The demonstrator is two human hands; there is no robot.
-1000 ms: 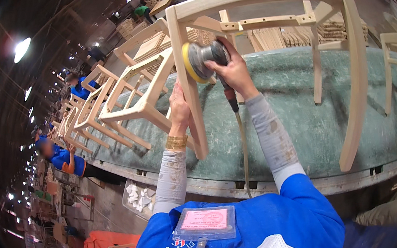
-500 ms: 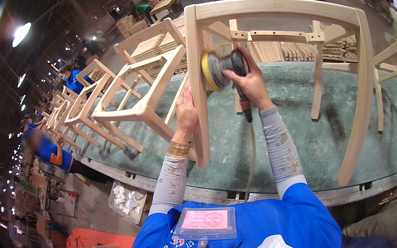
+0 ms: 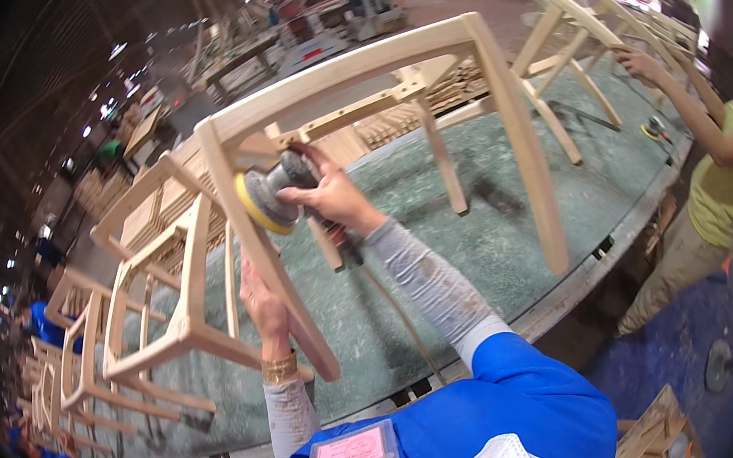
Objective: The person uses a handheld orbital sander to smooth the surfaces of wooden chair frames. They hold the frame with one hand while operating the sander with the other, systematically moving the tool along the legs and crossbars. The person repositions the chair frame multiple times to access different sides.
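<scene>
A dim workshop hall with ceiling lamps [image 3: 118, 51] and a green-topped workbench [image 3: 514, 238].

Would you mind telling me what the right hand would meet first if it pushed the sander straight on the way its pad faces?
The right hand presses the sander leftward; its yellow pad seems already against the chair frame's leg, so that leg comes first, though depth is unclear.

Left hand [image 3: 264, 307] fingers are mostly behind the chair leg [image 3: 272, 268], can't see the grip. Sander [image 3: 275, 194] body is half covered by the right hand [image 3: 334, 201]. Co-worker [image 3: 731, 175] on the right is cut off by the frame edge. Bg machines too blurry to tell.
</scene>
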